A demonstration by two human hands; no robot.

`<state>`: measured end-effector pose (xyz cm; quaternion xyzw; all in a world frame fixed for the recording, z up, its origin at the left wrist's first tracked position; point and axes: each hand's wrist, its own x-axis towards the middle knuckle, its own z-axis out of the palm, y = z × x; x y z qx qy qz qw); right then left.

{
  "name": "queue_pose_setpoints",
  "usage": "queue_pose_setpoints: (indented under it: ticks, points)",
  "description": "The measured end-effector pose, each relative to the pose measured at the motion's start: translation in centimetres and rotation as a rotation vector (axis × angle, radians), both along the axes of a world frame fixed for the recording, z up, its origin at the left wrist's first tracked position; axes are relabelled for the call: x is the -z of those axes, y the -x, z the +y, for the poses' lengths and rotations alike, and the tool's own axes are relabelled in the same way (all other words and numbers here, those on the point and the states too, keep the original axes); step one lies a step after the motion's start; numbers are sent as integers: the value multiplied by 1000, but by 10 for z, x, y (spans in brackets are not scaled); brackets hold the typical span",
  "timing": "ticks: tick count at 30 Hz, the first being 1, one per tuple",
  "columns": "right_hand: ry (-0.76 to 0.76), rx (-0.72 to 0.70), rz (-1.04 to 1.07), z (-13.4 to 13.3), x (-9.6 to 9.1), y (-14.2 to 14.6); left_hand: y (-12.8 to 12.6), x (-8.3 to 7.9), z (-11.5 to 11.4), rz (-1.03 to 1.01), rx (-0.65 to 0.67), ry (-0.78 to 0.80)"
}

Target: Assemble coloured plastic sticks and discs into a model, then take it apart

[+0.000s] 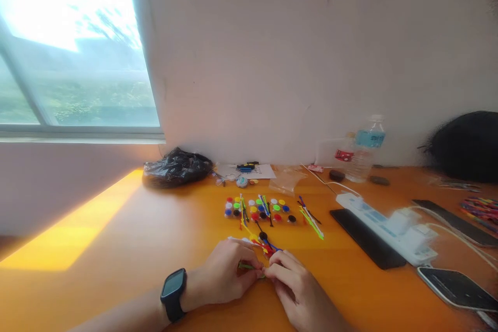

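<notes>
Green stick [246, 266] between pinched left fingers [251, 256]

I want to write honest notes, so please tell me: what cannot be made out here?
Head view:
Green strip: partly hidden by left hand.
Whether right hand pinches anything: its fingers hide this.
Bottle label wording: blurred, too small.
Black object outline: cut by right edge.

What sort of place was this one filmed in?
Probably an ordinary indoor room, perhaps a home or small office, at a desk by a window. A power strip and a smartphone lie on the desk. Which kind of room exactly, I can't tell.
</notes>
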<state>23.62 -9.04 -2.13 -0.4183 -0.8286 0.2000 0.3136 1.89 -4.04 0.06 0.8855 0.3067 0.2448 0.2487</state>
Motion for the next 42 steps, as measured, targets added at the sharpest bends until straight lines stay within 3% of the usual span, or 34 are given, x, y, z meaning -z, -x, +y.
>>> queue_pose_setpoints:
  ticks: [28,42]
  points:
    - [-14,10,4,-1,-4,2,-1,-6,0,14,19,-6]
    - [-29,41,-4,-3,-4,4,-1,0,3,40,29,-40]
